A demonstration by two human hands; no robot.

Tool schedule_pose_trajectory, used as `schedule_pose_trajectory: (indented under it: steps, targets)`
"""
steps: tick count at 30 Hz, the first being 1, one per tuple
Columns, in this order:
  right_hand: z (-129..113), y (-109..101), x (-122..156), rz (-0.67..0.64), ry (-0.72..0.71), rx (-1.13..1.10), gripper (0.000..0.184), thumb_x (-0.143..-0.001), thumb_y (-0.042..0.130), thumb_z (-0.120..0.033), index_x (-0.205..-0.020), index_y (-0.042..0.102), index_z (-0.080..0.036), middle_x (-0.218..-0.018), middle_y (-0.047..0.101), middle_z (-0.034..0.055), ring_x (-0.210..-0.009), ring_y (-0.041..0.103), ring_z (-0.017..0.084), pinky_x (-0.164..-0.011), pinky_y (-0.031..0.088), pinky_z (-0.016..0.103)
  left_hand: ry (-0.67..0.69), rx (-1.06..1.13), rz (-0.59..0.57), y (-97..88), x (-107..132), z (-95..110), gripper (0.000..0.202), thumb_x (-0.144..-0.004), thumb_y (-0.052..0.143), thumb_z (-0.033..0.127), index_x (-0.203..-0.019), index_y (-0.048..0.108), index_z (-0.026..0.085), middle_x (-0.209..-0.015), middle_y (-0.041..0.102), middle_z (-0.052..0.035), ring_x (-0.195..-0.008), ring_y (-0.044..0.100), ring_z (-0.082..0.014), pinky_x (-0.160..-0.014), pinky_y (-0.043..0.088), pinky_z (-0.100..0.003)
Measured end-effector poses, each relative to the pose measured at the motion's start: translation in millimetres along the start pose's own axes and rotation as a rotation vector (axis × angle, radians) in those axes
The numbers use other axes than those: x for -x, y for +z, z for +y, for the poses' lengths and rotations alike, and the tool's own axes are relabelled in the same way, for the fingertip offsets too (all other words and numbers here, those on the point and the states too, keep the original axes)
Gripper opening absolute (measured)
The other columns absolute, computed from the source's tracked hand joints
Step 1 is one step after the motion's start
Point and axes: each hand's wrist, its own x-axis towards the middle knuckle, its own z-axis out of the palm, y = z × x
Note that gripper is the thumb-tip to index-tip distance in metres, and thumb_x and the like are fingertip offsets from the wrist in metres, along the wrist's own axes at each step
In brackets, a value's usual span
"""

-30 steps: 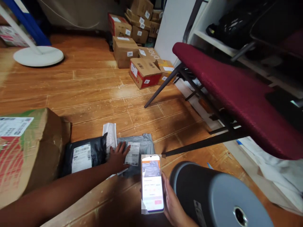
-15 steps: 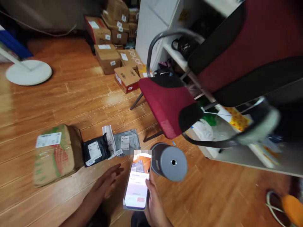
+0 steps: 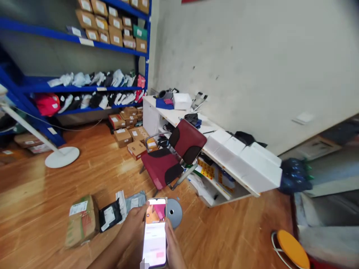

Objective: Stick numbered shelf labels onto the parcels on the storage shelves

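Note:
A lit smartphone (image 3: 154,239) stands upright at the bottom centre, its camera picture showing the red chair above a pale page. My right hand (image 3: 173,244) is closed around its right side, thumb along the edge. At the upper left edge, my left hand (image 3: 135,220) grips the phone too; its fingers partly hide behind it. Left of my hands, a taped cardboard box (image 3: 81,220), a black parcel bag (image 3: 112,215), a narrow white packet (image 3: 121,205) and a grey parcel bag (image 3: 136,201) lie in a row on the floor. Behind the phone stands a grey cylinder (image 3: 176,213), partly covered.
A red and black chair (image 3: 159,164) stands ahead, beside a white counter (image 3: 246,192) with white boxes on it. Blue shelves (image 3: 117,48) of parcels rise at the back left. A white stand base (image 3: 62,157) and an orange stool (image 3: 293,248) are on the wooden floor.
The view has tilted up, bringing shelves and wall into sight. My left hand has moved from beside the phone onto its upper left edge; my right hand keeps its hold.

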Motion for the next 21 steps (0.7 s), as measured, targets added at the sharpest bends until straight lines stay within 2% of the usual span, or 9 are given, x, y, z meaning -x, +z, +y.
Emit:
schedule_pose_trajectory:
  steps: [2,4,7,9,12,16,18,20,21]
  targets:
    - [-16,-2,17,0.040,-0.028,0.006,0.059,-0.062,0.071,-0.066,-0.104,0.067,-0.024,-0.121,0.066,0.0052,-0.127,0.049,0.026,-0.103,0.042,0.040,0.033,0.037,-0.032,12.1,13,10,0.049,-0.070,0.050,0.065,-0.062,0.065,0.019,-0.055,0.066,-0.0028,-0.063,0.064,-0.0233,-0.071,0.050,-0.034]
    - [-31,-1,33,0.012,-0.067,0.041,0.059,-0.062,0.072,-0.064,-0.104,0.067,-0.023,-0.122,0.066,0.0049,-0.126,0.050,0.025,-0.104,0.040,0.038,0.091,0.050,-0.079,22.0,24,17,0.047,-0.074,0.045,0.061,-0.066,0.066,0.019,-0.057,0.066,-0.0019,-0.062,0.064,-0.0215,-0.074,0.049,-0.034]
    - [-47,6,58,-0.054,-0.197,0.096,0.056,-0.071,0.064,-0.065,-0.108,0.066,-0.023,-0.119,0.067,0.0038,-0.119,0.055,0.023,-0.105,0.038,0.035,0.192,-0.018,-0.155,31.5,39,27,0.043,-0.076,0.044,0.054,-0.064,0.065,0.018,-0.059,0.067,-0.0016,-0.063,0.062,-0.0200,-0.070,0.047,-0.031]
    - [-50,15,73,-0.041,-0.285,0.115,0.054,-0.077,0.057,-0.065,-0.108,0.065,-0.022,-0.114,0.069,0.0033,-0.111,0.059,0.022,-0.102,0.039,0.035,0.242,-0.078,-0.205,33.7,46,33,0.043,-0.074,0.046,0.054,-0.061,0.063,0.017,-0.059,0.066,-0.0018,-0.064,0.061,-0.0201,-0.067,0.046,-0.030]
    - [-39,30,91,0.034,-0.344,0.071,0.055,-0.078,0.053,-0.067,-0.105,0.065,-0.021,-0.104,0.072,0.0037,-0.099,0.063,0.022,-0.096,0.044,0.037,0.269,-0.162,-0.303,30.6,55,44,0.047,-0.069,0.051,0.060,-0.058,0.063,0.016,-0.057,0.065,-0.0030,-0.064,0.060,-0.0220,-0.065,0.045,-0.032]
    - [-6,54,113,0.150,-0.423,-0.093,0.056,-0.076,0.057,-0.067,-0.104,0.065,-0.020,-0.100,0.072,0.0050,-0.095,0.065,0.023,-0.088,0.049,0.037,0.259,-0.281,-0.442,16.3,72,50,0.052,-0.064,0.054,0.066,-0.058,0.063,0.016,-0.061,0.067,-0.0063,-0.072,0.063,-0.0266,-0.070,0.046,-0.035]
    - [11,68,126,0.204,-0.457,-0.194,0.058,-0.075,0.057,-0.067,-0.107,0.065,-0.019,-0.103,0.072,0.0063,-0.098,0.065,0.024,-0.087,0.050,0.038,0.189,-0.289,-0.553,5.4,87,46,0.054,-0.067,0.050,0.066,-0.074,0.066,0.016,-0.076,0.071,-0.0076,-0.082,0.064,-0.0272,-0.078,0.047,-0.036]
    - [26,82,142,0.249,-0.493,-0.293,0.061,-0.074,0.058,-0.067,-0.110,0.065,-0.019,-0.106,0.072,0.0074,-0.100,0.065,0.025,-0.087,0.050,0.039,0.020,-0.256,-0.754,-7.3,108,38,0.060,-0.070,0.044,0.064,-0.102,0.063,0.017,-0.093,0.071,-0.0085,-0.089,0.064,-0.0271,-0.081,0.049,-0.039]
    - [32,89,151,0.270,-0.511,-0.339,0.062,-0.074,0.058,-0.068,-0.110,0.065,-0.019,-0.106,0.072,0.0078,-0.101,0.064,0.026,-0.088,0.050,0.040,-0.079,-0.236,-0.878,-14.0,118,33,0.064,-0.070,0.044,0.062,-0.117,0.056,0.020,-0.101,0.070,-0.0087,-0.091,0.065,-0.0275,-0.078,0.050,-0.041]
